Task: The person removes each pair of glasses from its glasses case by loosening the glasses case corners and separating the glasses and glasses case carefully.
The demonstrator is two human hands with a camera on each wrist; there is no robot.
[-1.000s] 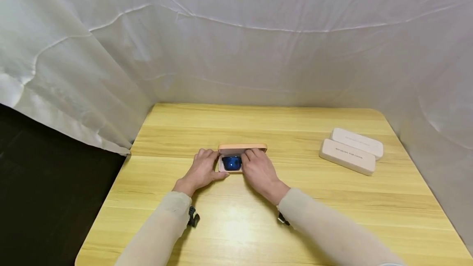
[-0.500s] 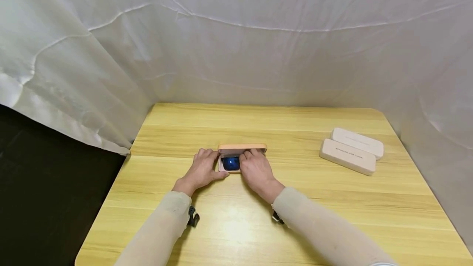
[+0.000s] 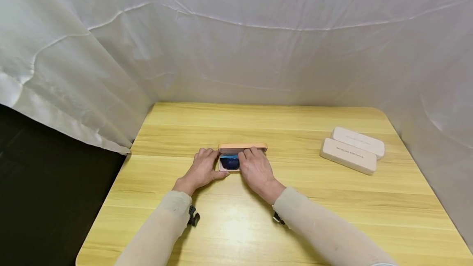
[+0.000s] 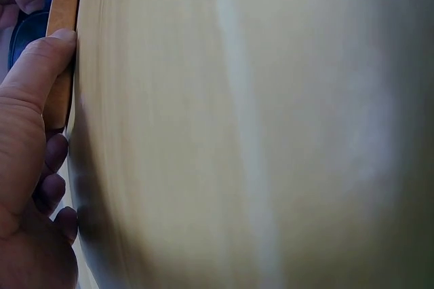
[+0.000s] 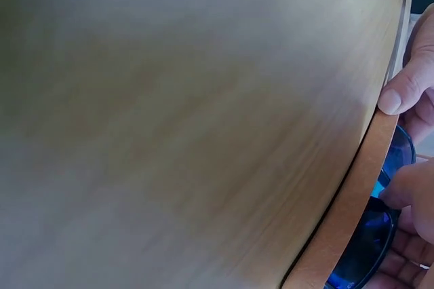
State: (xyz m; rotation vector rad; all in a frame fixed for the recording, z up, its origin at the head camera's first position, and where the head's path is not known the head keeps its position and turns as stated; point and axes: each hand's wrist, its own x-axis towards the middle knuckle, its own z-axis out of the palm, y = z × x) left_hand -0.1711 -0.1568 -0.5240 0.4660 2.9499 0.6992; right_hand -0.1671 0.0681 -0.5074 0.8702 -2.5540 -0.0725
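Head view: I judge the blue-lensed, dark-framed sunglasses, in the open orange box-shaped case, light, scratchable; take hold mid-frame. Right hand pinches them, fingers curled; left hand grips the case.

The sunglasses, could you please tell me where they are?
In the head view, the sunglasses are in the open orange case, between the left hand and the right hand.

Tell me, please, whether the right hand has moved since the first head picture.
Yes: against the orange case, the right hand has shifted slightly left, toward the left hand.
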